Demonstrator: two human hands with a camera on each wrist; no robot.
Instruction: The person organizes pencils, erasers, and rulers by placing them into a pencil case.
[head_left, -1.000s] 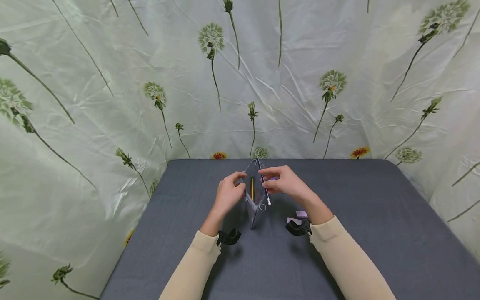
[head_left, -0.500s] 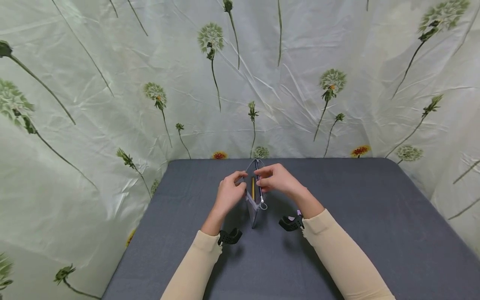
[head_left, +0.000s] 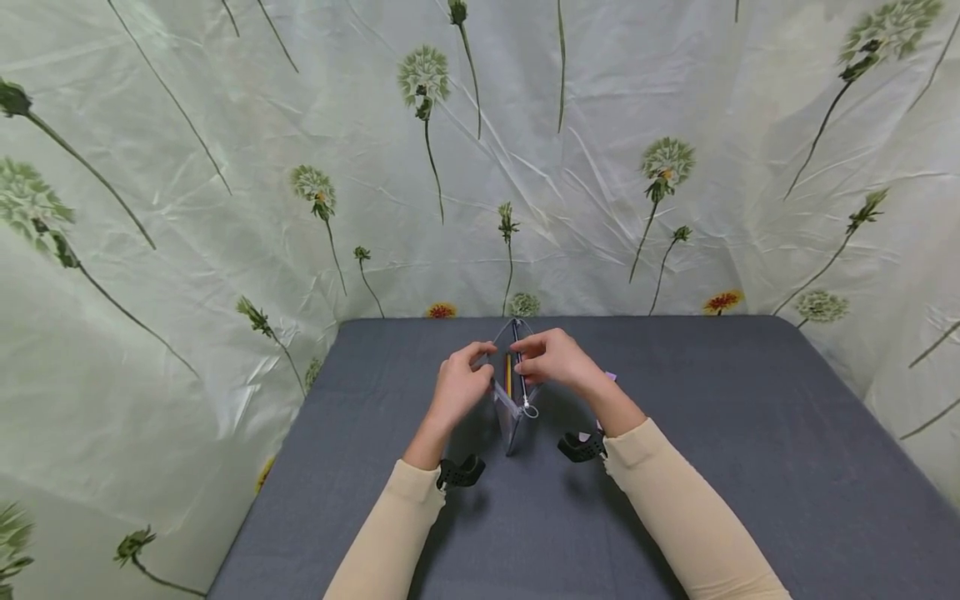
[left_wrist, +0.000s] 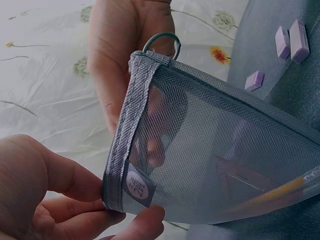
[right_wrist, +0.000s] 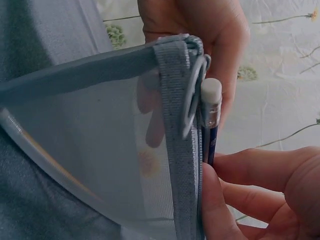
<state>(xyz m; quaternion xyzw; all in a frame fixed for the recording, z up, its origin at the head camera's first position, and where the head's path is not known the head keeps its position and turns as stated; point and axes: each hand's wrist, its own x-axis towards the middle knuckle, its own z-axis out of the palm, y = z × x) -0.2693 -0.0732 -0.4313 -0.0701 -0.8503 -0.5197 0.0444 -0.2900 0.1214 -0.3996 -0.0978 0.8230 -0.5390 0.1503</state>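
A grey mesh pencil pouch [left_wrist: 215, 135] stands upright with its zipped mouth spread. My left hand [head_left: 462, 382] pinches the pouch's left edge, beside a small fabric label [left_wrist: 139, 186]. On the other side, my right hand [head_left: 557, 360] pinches a dark blue pencil [right_wrist: 210, 130] between thumb and fingers. Its white eraser end [right_wrist: 211, 90] points toward me, next to the zip's pull ring [right_wrist: 192, 97]. In the head view the pencil lies lengthwise over the mouth, along the right rim. Through the mesh a yellow pencil [left_wrist: 280, 192] shows low inside the pouch.
Several small purple blocks lie on the dark grey table [head_left: 735, 467] to the right, among them a longer one [left_wrist: 299, 41] and a smaller one [left_wrist: 255, 80]. My right forearm partly hides them in the head view. A flower-printed curtain [head_left: 360, 125] hangs behind the table.
My right hand has moved slightly left, bringing the dark blue pencil in line with the pouch's mouth. My left hand keeps its hold on the pouch edge.
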